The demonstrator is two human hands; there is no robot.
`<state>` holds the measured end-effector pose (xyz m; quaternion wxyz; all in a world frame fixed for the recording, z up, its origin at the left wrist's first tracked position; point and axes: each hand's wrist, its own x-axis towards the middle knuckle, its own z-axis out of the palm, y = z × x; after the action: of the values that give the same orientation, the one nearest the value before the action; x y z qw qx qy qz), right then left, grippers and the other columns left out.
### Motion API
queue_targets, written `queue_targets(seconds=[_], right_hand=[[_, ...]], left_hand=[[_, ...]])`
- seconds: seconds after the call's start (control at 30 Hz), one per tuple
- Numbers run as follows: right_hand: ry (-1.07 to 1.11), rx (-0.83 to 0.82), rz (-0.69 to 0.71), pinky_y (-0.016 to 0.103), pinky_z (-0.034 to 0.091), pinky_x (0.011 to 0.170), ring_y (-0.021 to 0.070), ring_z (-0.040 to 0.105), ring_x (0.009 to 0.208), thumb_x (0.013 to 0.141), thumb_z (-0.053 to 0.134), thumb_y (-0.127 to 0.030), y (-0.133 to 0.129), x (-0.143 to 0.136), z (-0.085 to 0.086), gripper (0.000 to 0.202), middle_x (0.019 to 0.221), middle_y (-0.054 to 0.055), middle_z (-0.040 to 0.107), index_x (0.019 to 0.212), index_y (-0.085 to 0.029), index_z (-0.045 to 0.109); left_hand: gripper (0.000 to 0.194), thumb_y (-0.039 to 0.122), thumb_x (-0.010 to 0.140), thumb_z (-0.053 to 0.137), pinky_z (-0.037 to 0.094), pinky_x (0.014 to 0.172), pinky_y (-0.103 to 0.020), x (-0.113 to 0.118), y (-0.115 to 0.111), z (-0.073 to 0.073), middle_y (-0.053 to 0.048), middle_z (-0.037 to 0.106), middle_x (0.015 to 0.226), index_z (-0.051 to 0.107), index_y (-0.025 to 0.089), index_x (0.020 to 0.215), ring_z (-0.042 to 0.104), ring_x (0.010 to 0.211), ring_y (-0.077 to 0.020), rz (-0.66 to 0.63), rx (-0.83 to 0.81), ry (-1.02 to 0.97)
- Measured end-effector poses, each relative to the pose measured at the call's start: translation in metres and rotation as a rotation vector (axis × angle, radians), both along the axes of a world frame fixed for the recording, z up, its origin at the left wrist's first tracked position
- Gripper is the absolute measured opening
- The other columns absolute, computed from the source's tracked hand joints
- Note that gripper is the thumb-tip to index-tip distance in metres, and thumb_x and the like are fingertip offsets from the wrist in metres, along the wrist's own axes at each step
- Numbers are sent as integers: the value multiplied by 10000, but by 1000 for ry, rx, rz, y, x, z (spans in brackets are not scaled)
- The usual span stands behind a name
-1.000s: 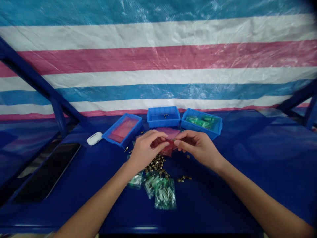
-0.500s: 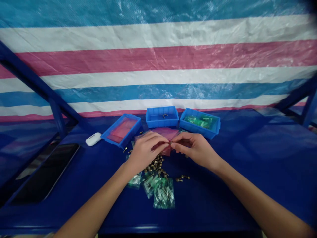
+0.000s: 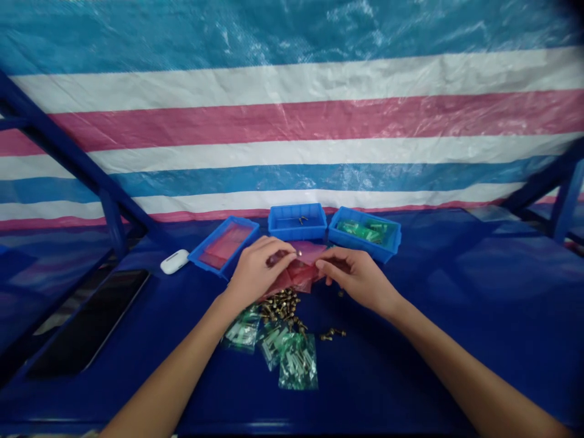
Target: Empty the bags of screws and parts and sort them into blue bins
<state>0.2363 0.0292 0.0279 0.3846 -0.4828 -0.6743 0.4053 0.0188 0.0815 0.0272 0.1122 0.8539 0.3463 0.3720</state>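
Note:
My left hand (image 3: 262, 264) is closed in a pinch, with a small shiny screw (image 3: 299, 253) showing at the fingertips. Thin pink plastic bags (image 3: 301, 277) lie beneath and between both hands. On the right, my right hand (image 3: 358, 277) has its thumb and index finger curled together at the bags' right edge; what they hold, if anything, is hidden. A heap of brass-coloured screws (image 3: 283, 304) sits just below my left hand. Nearer to me are several clear green-tinted packets (image 3: 298, 362) with pale plugs and screws inside.
Behind the hands stand three blue bins: the left bin (image 3: 194, 255) has pink bags, the middle bin (image 3: 296, 231) a few screws, the right bin (image 3: 387, 252) green packets. A white case (image 3: 174, 261) and dark phone (image 3: 91, 325) lie left. Loose screws (image 3: 333, 333) lie right.
My hands, fingertips touching before, have moved apart. My left hand has drawn left with the screw, and more of the pink bags shows between them. The view has shifted slightly.

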Motion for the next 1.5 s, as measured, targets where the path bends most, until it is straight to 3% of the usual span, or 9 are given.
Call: queue_targets(seconds=[0.2,0.33,0.43,0.6,0.77,1.0,1.13,1.27,1.5], right_hand=[[-61,96,-112,264,463,558,139,594,561,921,508,-375,6,12,1,238,713,22,657,910,-181,644],[-179,201,-277,263,425,547,142,569,540,928,488,-383,11,28,6,263,648,15,643,889,-179,651],[-430,219,-226,261,384,552,148,566,564,902,531,-324,14,41,10,219,622,9,635,791,-189,664],[-691,142,88,248,366,586,154,604,664,843,627,-239,16,44,3,54,739,3,686,844,-222,679],[-863,170,56,257,331,562,180,607,723,817,679,-274,17,36,-9,79,791,12,676,793,-216,632],[-451,210,149,242,441,645,133,608,714,876,574,-187,10,26,2,103,869,8,667,945,-211,647],[-183,124,209,246,492,702,131,634,761,883,581,-217,2,12,5,129,917,4,682,996,-219,644],[-64,100,229,272,509,792,149,651,884,875,590,-198,-2,4,0,179,993,19,676,1052,-221,603],[28,72,237,282,508,807,148,665,888,882,573,-161,-5,4,-1,258,952,0,687,1109,-248,486]], left_hand=[[137,247,883,597,466,811,-345,13,54,32,-51,697,952,680,189,974,614,872,-202,232,180,123],[235,243,923,523,449,887,-364,18,53,45,-47,675,1029,645,207,1121,606,928,-203,273,227,124],[235,262,939,489,449,908,-359,11,37,39,-48,671,1019,649,206,1101,596,975,-216,271,225,162],[244,258,943,476,463,912,-358,-9,24,13,-57,673,1015,650,203,1105,592,998,-223,276,220,199],[231,234,934,493,467,911,-370,-22,19,-5,-58,681,999,653,212,1100,602,961,-220,264,256,146],[221,178,903,538,467,891,-364,-12,-7,-11,-53,682,963,623,194,1106,606,883,-189,84,246,80],[237,269,871,613,473,816,-339,3,-23,-8,-24,664,875,582,202,1096,590,849,-179,-81,17,66],[220,365,851,653,469,718,-307,9,-27,-12,-9,640,825,588,205,987,587,797,-173,-122,-120,80],[102,249,888,622,481,785,-292,8,-24,-16,-18,669,917,613,198,975,611,849,-148,-181,-69,-37]])
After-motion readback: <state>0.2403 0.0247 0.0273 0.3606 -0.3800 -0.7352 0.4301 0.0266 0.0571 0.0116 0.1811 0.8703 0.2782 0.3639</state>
